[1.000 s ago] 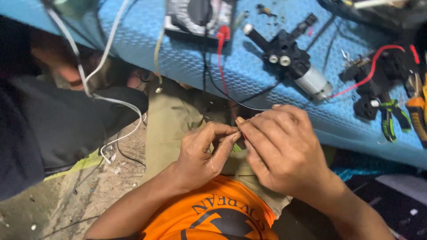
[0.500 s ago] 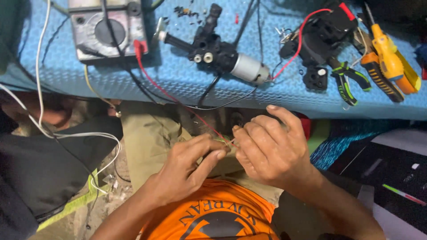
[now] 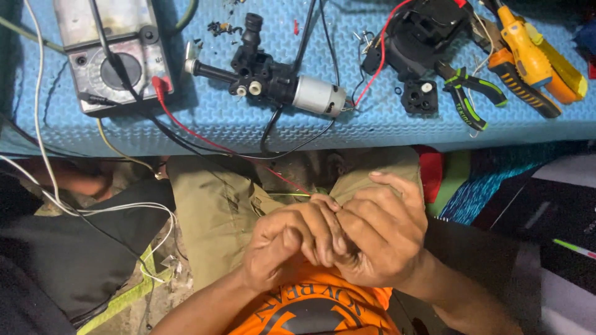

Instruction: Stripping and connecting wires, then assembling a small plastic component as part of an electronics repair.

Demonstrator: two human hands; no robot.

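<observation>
A: Fingers first?
B: Left hand [image 3: 282, 248] and right hand [image 3: 372, 239] pressed together over the lap, knuckles interlocked. Fingers curled tight; right index lifted, slightly extended. A thin red wire [image 3: 282, 180] and a thin green-yellow wire [image 3: 288, 195] run in toward the fingertips at the top of the left hand. Ends hidden inside the pinch; cannot tell which fingers clamp them, or whether both hands do.

A: Where does the wire go?
B: The red one climbs up-left across the khaki trousers [image 3: 217, 205] to the red plug on the analogue multimeter [image 3: 112, 53], which sits on the blue foam mat [image 3: 205, 124].

A: Labels, markings?
B: Multimeter: grey box, pale dial window on top, round black selector below. Orange shirt [image 3: 316, 307] carries dark curved lettering, just below the hands.

A: Rest of the mat?
B: Small black pump with silver motor [image 3: 279, 84] at centre, black leads dropping over the mat edge. Black plastic housing [image 3: 422, 46] to its right, green-handled pliers [image 3: 472, 99] beside it, orange-yellow tools [image 3: 528, 59] at far right.

A: Edges, room?
B: Mat's front edge runs straight across, well above the hands. Open lap between. White cables [image 3: 93, 208] hang left over dark cloth; striped fabric right.
</observation>
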